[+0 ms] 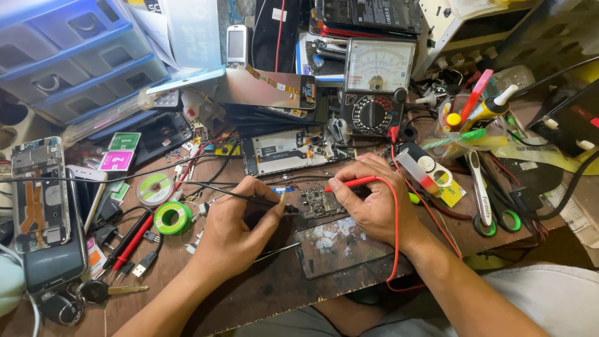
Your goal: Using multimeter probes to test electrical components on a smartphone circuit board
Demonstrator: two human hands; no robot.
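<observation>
Left hand [234, 228] pinches black probe [249, 198], right hand [374, 200] pinches red probe [352, 183] — both on circuit board [319, 203].

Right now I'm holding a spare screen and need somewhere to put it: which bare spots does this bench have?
Bare wood shows along the near edge, between the keys and the glass panel. Crowded: around the green tape roll, opened phone, meter and scissors.

- Circuit board [319, 203] lies between the fingertips of left hand [234, 234] and right hand [374, 203].
- Glass panel [340, 246] lies before the fingers.
- Multimeter [376, 84] stands behind them.
- Tape roll [173, 218] lies left.
</observation>
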